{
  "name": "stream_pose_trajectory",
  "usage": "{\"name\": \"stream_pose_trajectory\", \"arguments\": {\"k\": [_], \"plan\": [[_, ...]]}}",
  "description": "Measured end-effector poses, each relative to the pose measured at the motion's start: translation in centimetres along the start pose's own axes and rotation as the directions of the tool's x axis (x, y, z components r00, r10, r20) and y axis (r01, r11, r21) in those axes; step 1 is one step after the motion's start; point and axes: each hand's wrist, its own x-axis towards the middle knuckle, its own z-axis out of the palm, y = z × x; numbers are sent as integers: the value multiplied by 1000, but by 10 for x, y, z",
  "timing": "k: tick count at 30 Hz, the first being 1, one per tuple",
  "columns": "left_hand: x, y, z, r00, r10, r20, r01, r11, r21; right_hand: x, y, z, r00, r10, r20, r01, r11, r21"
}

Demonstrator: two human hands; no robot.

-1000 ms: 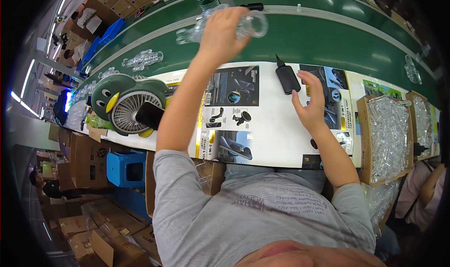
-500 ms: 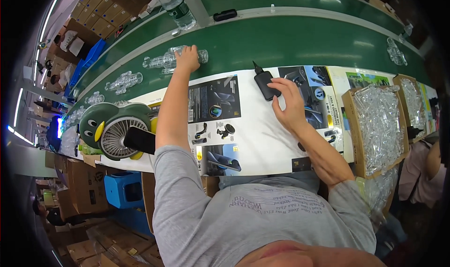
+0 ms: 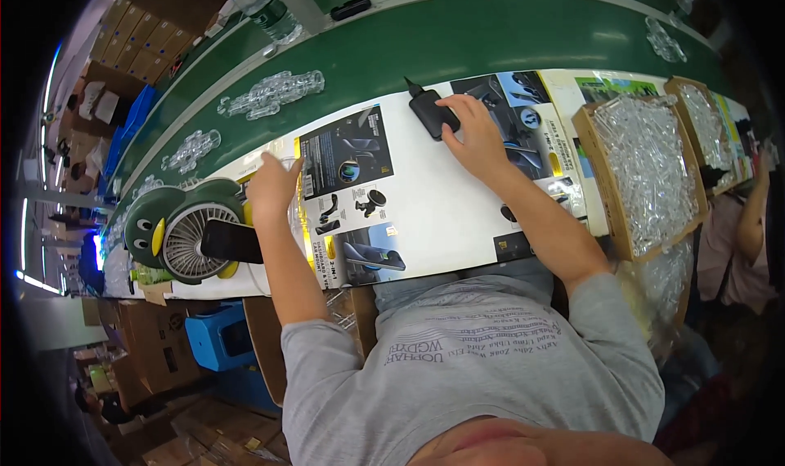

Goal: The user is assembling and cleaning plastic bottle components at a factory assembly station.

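My right hand (image 3: 474, 139) curls its fingers and thumb over the right side of a black squeeze bottle (image 3: 432, 113) with a pointed nozzle, lying on printed card sheets. My left hand (image 3: 274, 188) hovers over the left part of those sheets (image 3: 446, 212), index finger and thumb apart. Close to its fingertips and wrist are faint clear pieces, hard to make out. Beyond it, a cluster of clear plastic bottle-shaped parts (image 3: 274, 95) lies on the green belt (image 3: 392, 45), and another clear cluster (image 3: 193, 150) sits further left.
A green bird-shaped fan (image 3: 192, 233) with a black phone (image 3: 231, 242) stands left of my left forearm. On the right is a cardboard box of clear plastic tubes (image 3: 646, 172), a second box (image 3: 707, 131) behind it. A water bottle (image 3: 262, 10) stands beyond the belt.
My left hand has let go of the clear cluster on the belt and drawn back toward me over the sheets. My right hand stays at the black bottle. The whole view has shifted.
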Motion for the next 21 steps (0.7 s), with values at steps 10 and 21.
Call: {"name": "stream_pose_trajectory", "arguments": {"k": [10, 21], "plan": [[-1, 23, 23, 988, 63, -139, -125, 856, -502, 11, 8, 0, 972, 177, 156, -117, 935, -334], [-6, 55, 49, 872, 114, -476, -488, 143, -861, 65, 26, -6, 541, -455, 707, 828, 438, -351]]}}
